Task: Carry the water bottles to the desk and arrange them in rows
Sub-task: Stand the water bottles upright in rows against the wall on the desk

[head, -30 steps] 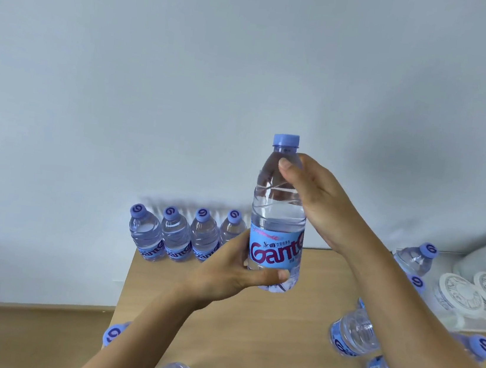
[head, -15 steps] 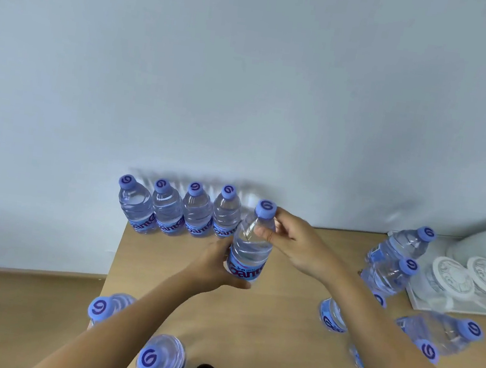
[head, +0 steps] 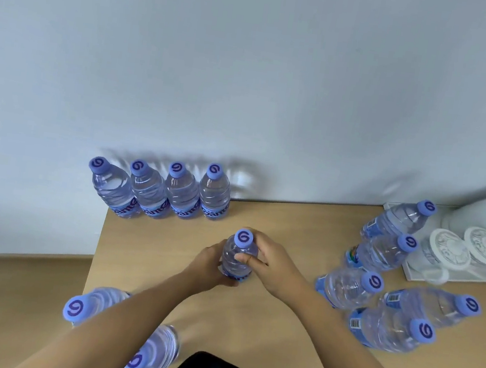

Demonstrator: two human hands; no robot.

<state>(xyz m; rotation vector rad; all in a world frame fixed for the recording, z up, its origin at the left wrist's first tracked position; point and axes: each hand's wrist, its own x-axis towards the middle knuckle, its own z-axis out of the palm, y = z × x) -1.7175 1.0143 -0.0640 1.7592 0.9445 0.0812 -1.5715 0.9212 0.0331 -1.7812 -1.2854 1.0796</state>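
On the desk (head: 248, 323), in front of the four-bottle row (head: 160, 193) by the wall, the held bottle (head: 238, 257) stands upright; left hand (head: 209, 264) wraps its base, right hand (head: 271, 264) fingers pinch its shoulder; loose bottles (head: 392, 283) cluster to the right, two more (head: 123, 331) nearer; 0.5 s ago it was tilted closer to the row

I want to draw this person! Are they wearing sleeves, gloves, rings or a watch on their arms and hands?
No. Both forearms are bare as far as the picture shows, with no sleeves in view. The left hand and right hand have no gloves, and no watch or bracelet shows at either wrist. The visible fingers show no rings.
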